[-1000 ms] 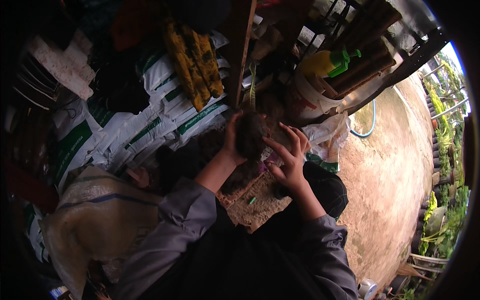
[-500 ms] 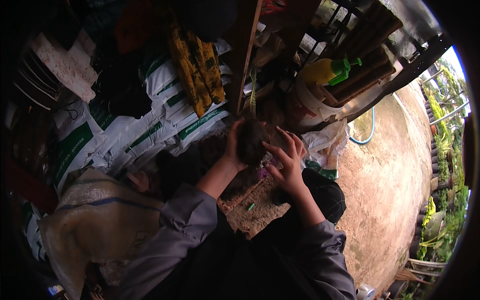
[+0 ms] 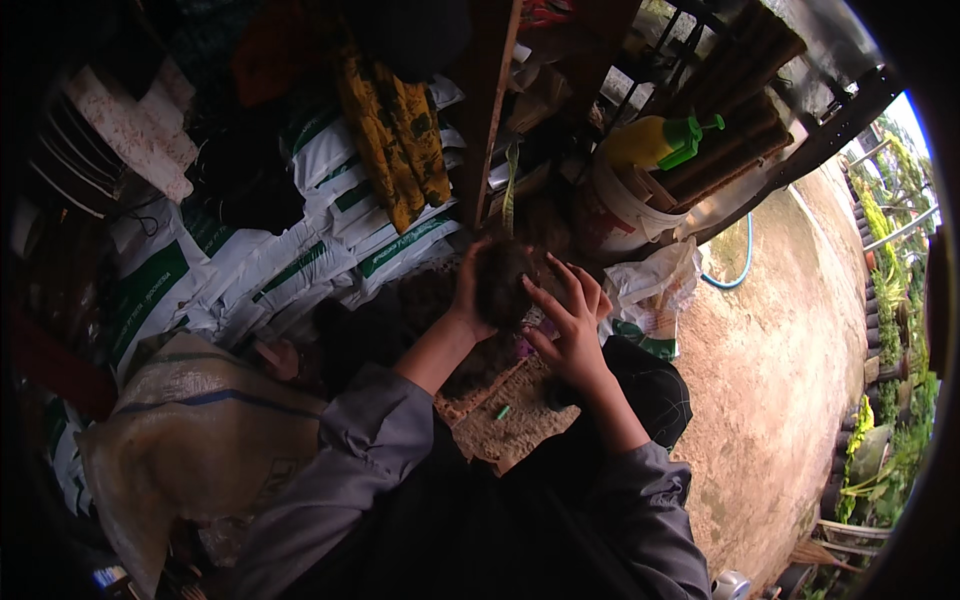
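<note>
At frame centre, my left hand (image 3: 467, 290) is cupping a dark clump (image 3: 503, 285) from the left; my right hand (image 3: 574, 325) is hanging half-open by its right edge, contact unclear. I'm guessing light, crumbly, wanting broad palm support.

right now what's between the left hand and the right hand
In the head view, a dark rounded clump lies between the left hand and right hand.

Stacked sacks (image 3: 310, 240), a yellow sprayer (image 3: 636, 143) and potted greenery (image 3: 857, 437) suggest a garden work area.
</note>
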Demonstrator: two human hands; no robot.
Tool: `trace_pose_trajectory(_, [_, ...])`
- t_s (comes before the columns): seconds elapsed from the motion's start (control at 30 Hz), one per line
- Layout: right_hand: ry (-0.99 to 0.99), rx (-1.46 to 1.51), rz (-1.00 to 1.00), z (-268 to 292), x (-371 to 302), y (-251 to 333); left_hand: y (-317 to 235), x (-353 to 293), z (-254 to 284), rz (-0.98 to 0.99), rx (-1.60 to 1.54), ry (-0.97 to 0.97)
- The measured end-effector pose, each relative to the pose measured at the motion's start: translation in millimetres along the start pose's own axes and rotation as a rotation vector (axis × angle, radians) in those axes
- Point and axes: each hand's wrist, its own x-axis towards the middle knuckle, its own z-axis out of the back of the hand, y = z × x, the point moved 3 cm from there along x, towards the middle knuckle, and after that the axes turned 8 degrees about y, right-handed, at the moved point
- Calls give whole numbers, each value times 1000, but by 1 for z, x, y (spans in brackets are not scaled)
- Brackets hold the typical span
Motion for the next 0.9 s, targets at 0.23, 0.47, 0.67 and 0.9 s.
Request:
trace_pose_trajectory(0.23, [125, -247, 43, -5, -2, 21, 1, 6, 18, 35, -8, 176])
trace_pose_trajectory(0.47, [65, -256, 76, -9, -8, 23, 6, 9, 20, 17, 98, 115])
trace_pose_trajectory(0.67, [55, -229, 122, 0, -8, -8, 11, 6, 11, 102, 151, 71])
trace_pose_trajectory(0.9, [65, 135, 113, 2, -18, -17, 19, 3, 12, 97, 158, 85])
